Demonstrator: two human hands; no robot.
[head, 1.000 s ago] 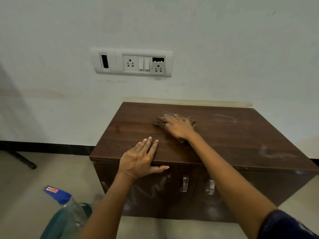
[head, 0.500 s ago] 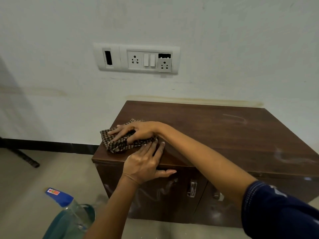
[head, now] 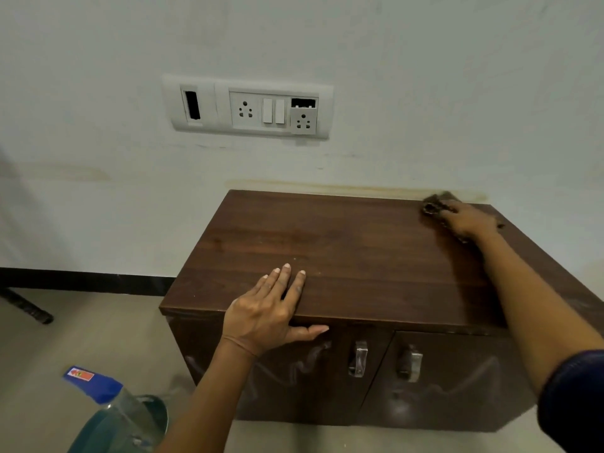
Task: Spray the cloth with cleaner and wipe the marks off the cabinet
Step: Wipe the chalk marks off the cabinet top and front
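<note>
At far back right corner of cabinet (head: 359, 256) top, pressing cloth (head: 433, 204) down w/ right hand (head: 470, 220), fingers lying fairly flat over it, not curling round it as far as blur allows telling. Keeping cloth under palm & fingers, w/ some bunching out past fingertips, touching top right by rear edge. Bracing w/ left hand (head: 268, 308) at front edge, well apart from cloth: fingers straight & lying flat on top, thumb hanging over front lip, holding nothing.

Judging progress: wiping well underway on top, w/ visible wood looking mostly free of marks, part under right arm hidden. Seeing pale squiggly marks (head: 294, 367) on both doors, either side of handles (head: 358, 358), so front prob. waiting to be done. Leaving spray bottle (head: 114, 416) on floor at lower left, beside left forearm, untouched; guessing spraying step done already, but not managing to tell cloth's wetness.
</note>
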